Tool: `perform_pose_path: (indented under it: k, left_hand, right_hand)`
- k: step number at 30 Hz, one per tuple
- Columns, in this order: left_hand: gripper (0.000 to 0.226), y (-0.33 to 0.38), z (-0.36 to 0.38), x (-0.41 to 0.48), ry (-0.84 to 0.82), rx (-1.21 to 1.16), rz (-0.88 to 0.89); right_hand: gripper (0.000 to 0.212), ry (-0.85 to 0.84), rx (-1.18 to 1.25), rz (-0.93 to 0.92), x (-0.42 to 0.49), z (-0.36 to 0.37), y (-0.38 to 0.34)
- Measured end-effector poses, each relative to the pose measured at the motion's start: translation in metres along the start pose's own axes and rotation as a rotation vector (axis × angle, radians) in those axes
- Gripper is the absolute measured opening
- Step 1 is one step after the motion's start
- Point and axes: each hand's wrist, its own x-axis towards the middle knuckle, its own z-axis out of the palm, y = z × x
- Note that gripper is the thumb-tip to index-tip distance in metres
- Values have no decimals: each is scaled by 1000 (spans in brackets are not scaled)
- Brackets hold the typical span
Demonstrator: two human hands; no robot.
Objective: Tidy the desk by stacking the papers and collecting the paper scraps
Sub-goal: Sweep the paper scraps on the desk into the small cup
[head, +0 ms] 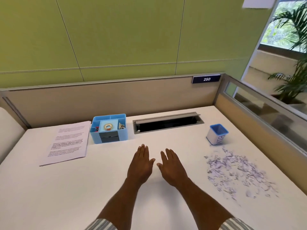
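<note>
Scraps (237, 173) jagged; papers (66, 143) flat rect. stack

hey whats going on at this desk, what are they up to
A person is tidying a white desk. The left hand and right hand are stretched out flat at the middle of it, holding nothing. A stack of printed papers lies at the left beside a blue organizer. The paper scraps lie spread out on the right, in front of a small blue-rimmed cup, not yet collected.
</note>
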Motion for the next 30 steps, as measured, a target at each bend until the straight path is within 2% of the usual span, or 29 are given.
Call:
perform_pose_path:
  k: [5,11,17,30]
  left_hand:
    - [68,24,10,12,-26,-25,35]
    - [68,57,28,26,-30,-3,166]
    - [68,106,54,44,-39,8,188]
    - [65,225,158,52,-137,-52,-9]
  right_hand:
    - [62,-8,-12,89,-12,-7,30]
    - [56,79,-39,176,-16,-13,66]
    - [62,22,19,207,-16,-12,131]
    - [70,-216,38,140,-41,-5,289]
